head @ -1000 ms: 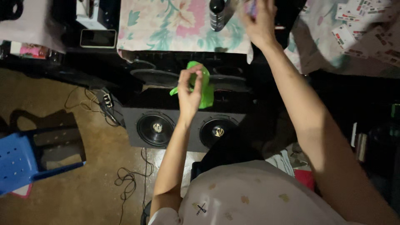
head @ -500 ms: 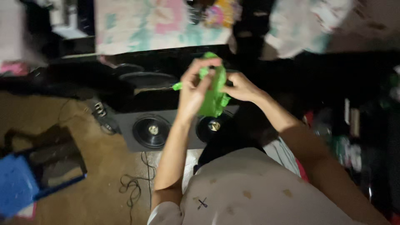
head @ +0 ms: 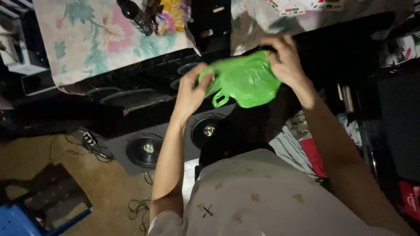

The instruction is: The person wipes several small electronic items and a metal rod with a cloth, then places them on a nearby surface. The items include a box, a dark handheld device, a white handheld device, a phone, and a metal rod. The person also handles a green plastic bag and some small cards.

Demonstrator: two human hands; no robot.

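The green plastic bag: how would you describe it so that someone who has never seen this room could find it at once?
Start at the dark speaker box on the floor with two round cones. Directly above it, the left hand and right hand are raised, and the green plastic bag is stretched between them. It is the only bright green, crinkled thing, with a loop handle hanging down.

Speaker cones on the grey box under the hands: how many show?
2: one speaker cone at the box's left, another to its right below the green plastic bag; more may be hidden.
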